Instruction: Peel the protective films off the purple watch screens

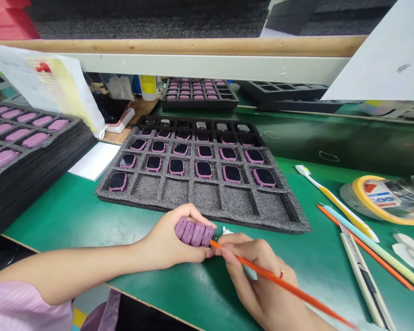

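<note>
My left hand is closed round a row of several purple watch cases, their narrow sides facing up. Between the fingertips of my right hand is a thin orange stick, its tip at the rightmost case; whether it touches cannot be made out. A white nozzle shows just behind the right fingers, with a pale blue part below, mostly hidden by that hand. Beyond both hands lies a grey foam tray with purple smartwatches in its rear compartments and one at the left of the front row.
At the right lie a toothbrush, a pale blue-yellow stick, a second orange stick, a utility knife and a lidded glass jar. A stack of foam trays stands left. A shelf edge crosses overhead.
</note>
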### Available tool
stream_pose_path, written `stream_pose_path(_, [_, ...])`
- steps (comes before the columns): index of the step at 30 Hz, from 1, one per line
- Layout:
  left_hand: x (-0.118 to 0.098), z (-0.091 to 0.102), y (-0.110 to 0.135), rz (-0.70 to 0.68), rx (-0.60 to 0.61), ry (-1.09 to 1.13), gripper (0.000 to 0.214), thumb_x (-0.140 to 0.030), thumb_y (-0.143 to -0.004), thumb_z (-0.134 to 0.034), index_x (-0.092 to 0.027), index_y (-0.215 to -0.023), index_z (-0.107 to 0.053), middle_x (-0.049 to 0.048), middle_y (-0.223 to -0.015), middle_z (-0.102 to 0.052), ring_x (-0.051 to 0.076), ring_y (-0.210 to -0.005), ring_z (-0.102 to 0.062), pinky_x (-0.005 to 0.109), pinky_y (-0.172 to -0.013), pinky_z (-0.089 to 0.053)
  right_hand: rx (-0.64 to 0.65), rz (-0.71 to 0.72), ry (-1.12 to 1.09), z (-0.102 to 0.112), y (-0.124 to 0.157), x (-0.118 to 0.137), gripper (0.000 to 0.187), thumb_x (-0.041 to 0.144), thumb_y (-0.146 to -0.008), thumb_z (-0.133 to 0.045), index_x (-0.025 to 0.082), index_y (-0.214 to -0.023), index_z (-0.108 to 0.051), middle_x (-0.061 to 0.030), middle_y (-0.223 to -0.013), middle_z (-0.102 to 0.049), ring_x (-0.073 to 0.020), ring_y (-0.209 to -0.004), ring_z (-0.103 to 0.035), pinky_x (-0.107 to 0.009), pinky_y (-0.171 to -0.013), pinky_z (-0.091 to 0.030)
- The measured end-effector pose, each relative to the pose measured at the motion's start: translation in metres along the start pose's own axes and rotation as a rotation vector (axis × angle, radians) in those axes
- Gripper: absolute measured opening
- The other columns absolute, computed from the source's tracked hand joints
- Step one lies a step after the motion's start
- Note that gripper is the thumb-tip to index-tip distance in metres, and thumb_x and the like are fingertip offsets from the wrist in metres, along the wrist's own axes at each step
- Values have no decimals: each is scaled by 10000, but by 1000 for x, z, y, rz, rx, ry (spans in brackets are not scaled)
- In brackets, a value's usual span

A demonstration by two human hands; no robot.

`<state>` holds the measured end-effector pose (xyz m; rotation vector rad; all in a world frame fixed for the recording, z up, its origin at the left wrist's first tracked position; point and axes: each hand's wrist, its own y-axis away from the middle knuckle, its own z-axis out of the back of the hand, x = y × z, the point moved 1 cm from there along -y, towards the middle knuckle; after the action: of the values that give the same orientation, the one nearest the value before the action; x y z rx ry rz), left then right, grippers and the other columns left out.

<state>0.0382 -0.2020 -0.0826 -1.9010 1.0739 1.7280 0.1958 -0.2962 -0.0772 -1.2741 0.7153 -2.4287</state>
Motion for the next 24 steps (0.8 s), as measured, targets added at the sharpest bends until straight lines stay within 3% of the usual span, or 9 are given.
stream_pose_path(6, [1,2,-1,11,21,3,411,-182,-640,-868,-192,-929,-576,88,-1103,-736,214,-988,-703,438,-939,-517,-6,-152,-206,0,2,-10,126,142,-1027,-444,250,-981,-490,-17,-844,-640,-149,-819,-716,-283,-695,-626])
stream_pose_path(16, [0,2,0,22,30,35,413,-163,-643,-863,-200,-931,-569,78,-1117,-743,206,-965,-719,430,-929,-526,-7,38,-75,3,-5,-7,125,113,-1002,-485,238,-1011,-477,-22,-824,-668,-136,-721,-698,-262,-629,-613])
stream_pose_path(24, [-2,1,0,44,9,8,407,-163,-633,-857,-198,-911,-563,88,-1137,-738,222,-991,-708,430,-914,-525,11,46,-67,1,-1,-10,140,99,-993,-491,234,-1015,-459,-26,-856,-672,-123,-745,-689,-242,-656,-599])
